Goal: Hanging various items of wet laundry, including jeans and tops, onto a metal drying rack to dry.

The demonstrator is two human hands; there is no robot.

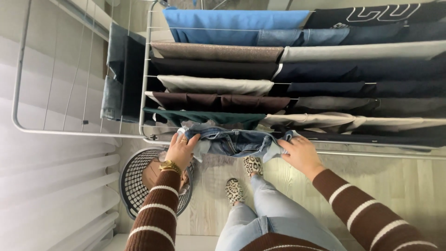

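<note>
A pair of blue jeans (pixel 237 142) hangs over the nearest rail of a white metal drying rack (pixel 144 83). My left hand (pixel 182 148), with rings and a gold watch, grips the jeans' left end. The right end is gripped by my right hand (pixel 301 152). Both arms wear brown sleeves with white stripes. Many folded garments fill the rack's rails above: a blue one (pixel 232 25), brown, dark, cream and green ones.
A dark round laundry basket (pixel 130 186) stands on the wooden floor below my left arm. My feet in leopard-print slippers (pixel 234 190) are under the rack. The rack's left wing (pixel 69 93) holds dark jeans. White ribbed panels lie at the left.
</note>
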